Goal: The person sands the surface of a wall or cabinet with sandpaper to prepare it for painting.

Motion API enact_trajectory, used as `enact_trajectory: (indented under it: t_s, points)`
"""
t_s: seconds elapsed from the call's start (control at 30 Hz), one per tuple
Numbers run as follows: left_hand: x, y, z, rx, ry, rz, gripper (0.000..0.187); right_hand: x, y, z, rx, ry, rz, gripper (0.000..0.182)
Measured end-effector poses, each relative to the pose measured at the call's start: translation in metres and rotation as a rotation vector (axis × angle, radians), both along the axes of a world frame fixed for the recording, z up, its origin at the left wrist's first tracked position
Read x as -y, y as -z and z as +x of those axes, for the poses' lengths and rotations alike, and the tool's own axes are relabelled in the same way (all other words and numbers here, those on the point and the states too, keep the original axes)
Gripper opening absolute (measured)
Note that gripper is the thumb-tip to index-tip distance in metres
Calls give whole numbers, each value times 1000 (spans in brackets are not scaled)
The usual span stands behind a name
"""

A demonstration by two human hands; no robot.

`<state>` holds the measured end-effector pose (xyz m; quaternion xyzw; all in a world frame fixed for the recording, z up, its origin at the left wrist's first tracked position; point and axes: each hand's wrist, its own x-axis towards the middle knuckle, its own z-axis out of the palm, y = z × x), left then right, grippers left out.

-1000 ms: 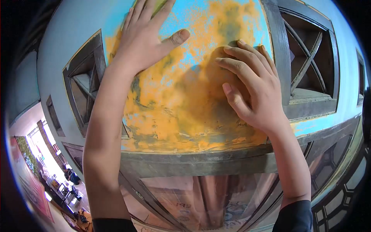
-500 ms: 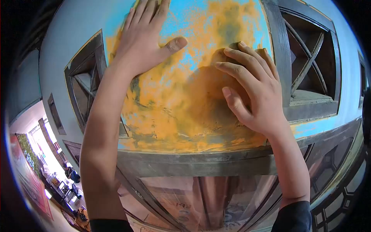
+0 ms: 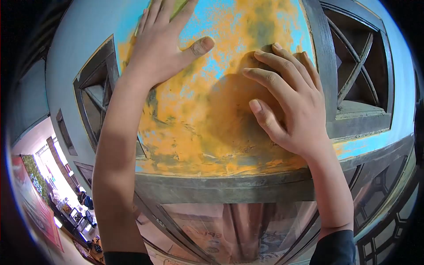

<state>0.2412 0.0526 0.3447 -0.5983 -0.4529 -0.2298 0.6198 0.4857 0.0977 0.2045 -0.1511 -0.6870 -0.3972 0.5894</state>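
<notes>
My left hand (image 3: 161, 53) lies spread against a wall panel (image 3: 185, 137) patched in orange, blue and dark grey, its thumb pointing right. Between its fingers, near the top edge of the view, shows a yellow-green patch (image 3: 178, 9); I cannot tell whether it is a sheet under the hand or part of the surface. The fingertips there run up to the frame's edge. My right hand (image 3: 291, 101) is at the panel's right side, fingers apart and slightly curved, fingertips close to the surface and casting a shadow to the left. Nothing shows in it.
Dark wooden frames with crossed bars flank the panel, one right (image 3: 362, 66) and one left (image 3: 95, 97). Below runs a dark wooden rail (image 3: 221, 187) above glass panes (image 3: 198, 225). At lower left, a bright opening (image 3: 55, 163) shows a person (image 3: 84, 198) and cluttered items.
My left hand and forearm have shifted only slightly, with a little more yellow-green showing between the fingers. My right hand has moved slightly left along the panel.
</notes>
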Motion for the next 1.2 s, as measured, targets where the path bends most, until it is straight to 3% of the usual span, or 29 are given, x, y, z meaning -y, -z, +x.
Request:
enact_trajectory:
  t_s: [0.47, 0.57, 0.67, 0.8, 0.87, 1.0, 1.13, 1.17, 1.2]
  points:
    - [2, 7, 8, -17, 30, 31, 118, -2, 1, 1, -24, -43, 8, 39]
    - [2, 14, 11, 15, -59, 23, 106, -4, 0, 3, -23, -74, 10, 40]
    - [-12, 38, 8, -110, 108, 169, 90, -6, 0, 6, -32, -107, 10, 41]
    - [-12, 48, 11, -64, 125, 144, 90, -6, 0, 4, -35, -111, 20, 41]
    - [12, 44, 44, 113, -6, 78, 89, -6, -2, 5, -31, -99, 21, 41]
    - [8, -6, 25, 342, -61, 51, 77, -6, -2, 4, -25, -80, 23, 42]
    - [-1, 26, 25, 216, -39, 147, 77, -7, -3, 5, -46, -121, 58, 40]
    - [-23, 35, 1, -20, 184, 209, 87, -9, -4, 4, -51, -154, 78, 38]
    - [-21, 53, 6, -60, 189, 150, 84, -10, -5, 4, -64, -180, 74, 38]
